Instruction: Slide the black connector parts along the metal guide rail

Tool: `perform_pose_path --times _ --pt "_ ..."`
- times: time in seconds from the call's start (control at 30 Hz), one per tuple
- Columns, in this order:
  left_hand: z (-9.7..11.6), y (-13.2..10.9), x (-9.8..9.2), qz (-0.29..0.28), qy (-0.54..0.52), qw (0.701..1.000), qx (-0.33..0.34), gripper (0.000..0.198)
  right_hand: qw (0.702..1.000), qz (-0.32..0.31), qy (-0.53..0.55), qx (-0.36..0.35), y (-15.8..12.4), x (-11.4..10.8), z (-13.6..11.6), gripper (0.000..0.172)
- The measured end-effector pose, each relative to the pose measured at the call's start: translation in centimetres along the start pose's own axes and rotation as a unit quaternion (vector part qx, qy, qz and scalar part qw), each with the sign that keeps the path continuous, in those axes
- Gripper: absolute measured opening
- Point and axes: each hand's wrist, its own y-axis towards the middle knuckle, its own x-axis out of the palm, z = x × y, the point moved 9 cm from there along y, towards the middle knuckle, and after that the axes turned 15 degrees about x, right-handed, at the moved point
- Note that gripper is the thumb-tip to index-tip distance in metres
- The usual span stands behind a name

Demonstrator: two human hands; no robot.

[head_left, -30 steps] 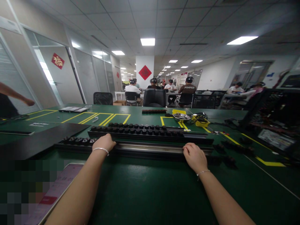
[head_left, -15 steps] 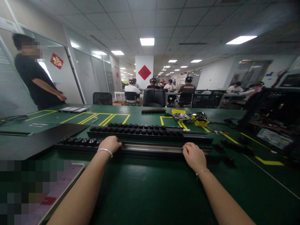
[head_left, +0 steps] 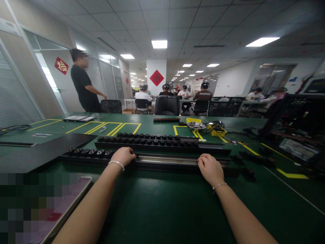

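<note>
A long black rail [head_left: 162,166] with a bright metal strip along its top lies across the table before me. A row of black socket-like modules [head_left: 91,152] sits on its left stretch. My left hand [head_left: 123,157] is closed over the rail at the right end of that row; what lies under its fingers is hidden. Farther right, my right hand [head_left: 210,168] curls its fingers over the same rail and grips it. Just behind stands a second black rail [head_left: 213,146], with more round-topped black modules [head_left: 152,141] in rows.
Loose black pieces [head_left: 247,173] lie to the right. Behind them are a metal bowl [head_left: 196,126] and a yellow bin [head_left: 217,133] with cables. A dark sheet [head_left: 33,154] and a pale-rimmed tray [head_left: 68,203] are at left. A person [head_left: 85,81] stands beyond the table.
My left hand has shifted slightly to the right along the rail. My right hand has stayed put. The standing person has moved to the right, with an arm now reaching forward.
</note>
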Motion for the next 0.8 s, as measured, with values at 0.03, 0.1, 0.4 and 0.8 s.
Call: perform_pose_path --times 0.03,0.1,0.4,0.8 --pt "0.0 0.0 0.0 -0.003 -0.003 1.000 0.000 0.034 1.000 0.001 0.002 -0.001 0.0 0.0 0.0 0.030" --pt "-0.2 0.0 0.1 -0.011 -0.009 1.000 -0.001 0.037 1.000 0.004 0.005 -0.001 -0.1 -0.1 -0.1 0.030" --pt "0.6 0.1 0.3 -0.025 -0.033 0.999 0.013 0.043 1.000 -0.002 0.000 0.005 -0.1 -0.1 -0.1 0.030" --pt "2.6 0.1 0.4 -0.003 -0.056 0.998 0.036 0.038 1.000 0.011 -0.014 -0.005 0.0 -0.1 -0.1 0.029"
